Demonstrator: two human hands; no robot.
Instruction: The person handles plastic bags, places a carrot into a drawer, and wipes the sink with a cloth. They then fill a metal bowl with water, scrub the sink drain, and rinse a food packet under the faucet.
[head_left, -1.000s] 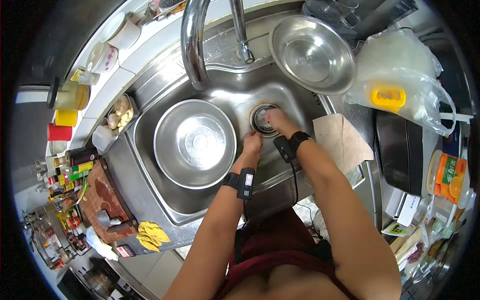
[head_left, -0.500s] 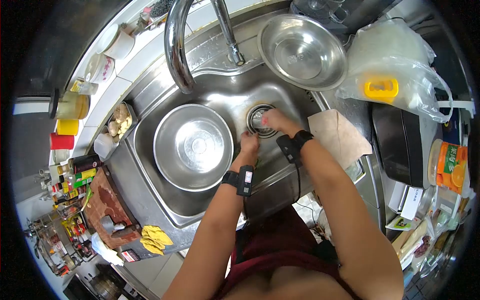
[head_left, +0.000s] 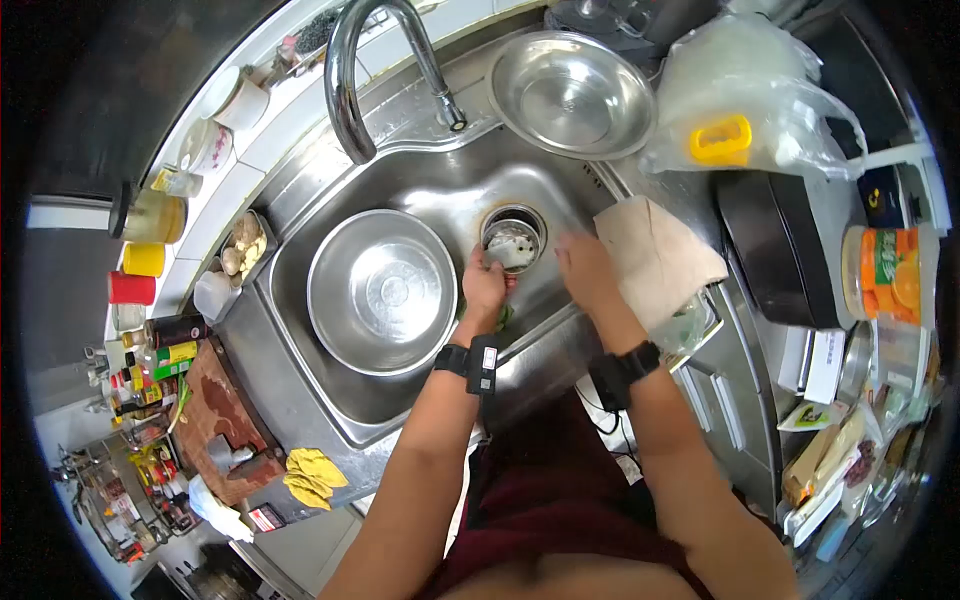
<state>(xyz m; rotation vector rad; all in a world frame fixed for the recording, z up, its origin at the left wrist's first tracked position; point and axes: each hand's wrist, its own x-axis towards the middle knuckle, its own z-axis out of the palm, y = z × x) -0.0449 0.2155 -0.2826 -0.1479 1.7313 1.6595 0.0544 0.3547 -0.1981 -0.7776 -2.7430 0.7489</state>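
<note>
In the steel sink [head_left: 400, 180], my left hand [head_left: 486, 283] has its fingers closed on the edge of a round metal sink strainer [head_left: 512, 246]. The strainer is over the near part of the drain opening [head_left: 515, 213], its perforated face toward me. My right hand [head_left: 588, 270] is just right of the strainer, apart from it; motion blurs its fingers, so I cannot make out whether it holds anything. Some green scraps [head_left: 503, 318] lie behind my left wrist. To the left, a large steel basin [head_left: 385, 290] sits in the sink beside my left hand.
The curved faucet [head_left: 345, 100] arches over the sink's back. A second steel bowl [head_left: 570, 95] rests at the back right, near a plastic bag [head_left: 740, 110]. A beige cloth [head_left: 658, 258] lies on the right rim. On the left are a cutting board [head_left: 215, 415] and a yellow rag [head_left: 312, 478].
My right hand has pulled away from the drain to the right and toward me. The strainer now shows raised in my left hand, and part of the drain opening is uncovered.
</note>
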